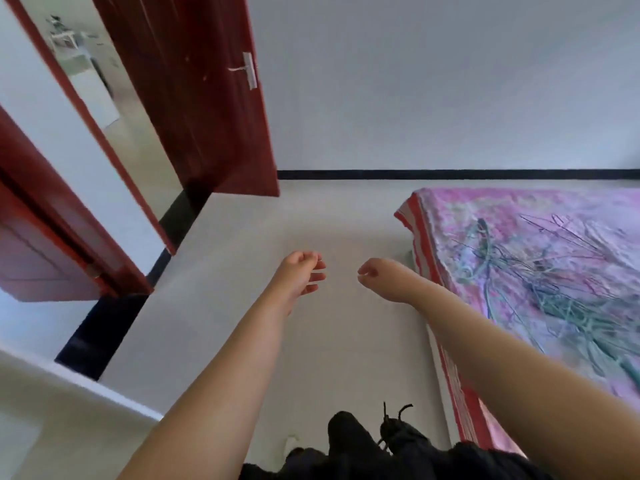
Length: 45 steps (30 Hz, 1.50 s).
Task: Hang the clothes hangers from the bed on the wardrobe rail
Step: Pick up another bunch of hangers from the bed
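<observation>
Pale grey floor [332,341] fills the middle of the view, running up to a dark skirting strip [450,174] under a plain white wall [433,81]. At the left a dark red door [194,98] with a metal handle [247,69] stands open, and more red panels [41,237] sit below it; whether those belong to a wardrobe cannot be told. At the right, the bed [426,216] carries a pink patterned cover, and the clothes hangers [540,289] lie on it in a tangled heap, greenish and dark wire, blurred so no count is possible. The left hand [301,275] and right hand [381,275] hang over the floor with loosely curled fingers, holding nothing, both apart from the bed. Dark clothing and a shoe [391,431] show at the bottom edge.
</observation>
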Available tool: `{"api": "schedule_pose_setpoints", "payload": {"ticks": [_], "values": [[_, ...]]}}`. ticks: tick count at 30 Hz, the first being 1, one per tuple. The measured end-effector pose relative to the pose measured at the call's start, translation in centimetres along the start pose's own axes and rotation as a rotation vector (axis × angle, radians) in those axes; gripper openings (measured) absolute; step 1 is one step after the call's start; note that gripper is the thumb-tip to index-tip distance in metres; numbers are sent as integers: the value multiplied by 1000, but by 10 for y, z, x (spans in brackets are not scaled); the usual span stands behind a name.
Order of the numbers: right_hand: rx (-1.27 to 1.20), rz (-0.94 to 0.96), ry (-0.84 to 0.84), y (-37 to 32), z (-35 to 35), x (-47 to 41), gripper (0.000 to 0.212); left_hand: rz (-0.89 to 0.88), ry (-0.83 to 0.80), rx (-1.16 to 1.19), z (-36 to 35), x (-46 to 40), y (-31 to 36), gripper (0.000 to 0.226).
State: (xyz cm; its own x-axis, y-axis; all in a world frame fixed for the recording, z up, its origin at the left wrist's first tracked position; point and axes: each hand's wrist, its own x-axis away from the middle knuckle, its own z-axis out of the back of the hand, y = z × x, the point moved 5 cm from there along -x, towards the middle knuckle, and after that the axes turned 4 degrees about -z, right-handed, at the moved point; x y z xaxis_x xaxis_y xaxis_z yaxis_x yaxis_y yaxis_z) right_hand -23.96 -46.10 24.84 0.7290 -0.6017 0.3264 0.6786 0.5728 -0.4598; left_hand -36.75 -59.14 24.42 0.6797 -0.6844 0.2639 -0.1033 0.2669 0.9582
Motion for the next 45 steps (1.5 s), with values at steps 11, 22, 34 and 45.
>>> {"api": "schedule_pose_setpoints", "payload": {"ticks": [11, 22, 34, 45], "values": [[-489, -422, 271, 231, 74, -24, 20, -5, -485, -225, -263, -127, 23, 18], [-936, -782, 411, 395, 65, -37, 37, 43, -772, -451, -445, -214, 2, 17], [-1024, -1064, 355, 635, 63, -56, 77, 139, -818, -665, -641, -257, -44, 21], [-849, -1311, 380, 818, 69, -87, 83, 246, -890, -715, -791, -258, -93, 20]]}}
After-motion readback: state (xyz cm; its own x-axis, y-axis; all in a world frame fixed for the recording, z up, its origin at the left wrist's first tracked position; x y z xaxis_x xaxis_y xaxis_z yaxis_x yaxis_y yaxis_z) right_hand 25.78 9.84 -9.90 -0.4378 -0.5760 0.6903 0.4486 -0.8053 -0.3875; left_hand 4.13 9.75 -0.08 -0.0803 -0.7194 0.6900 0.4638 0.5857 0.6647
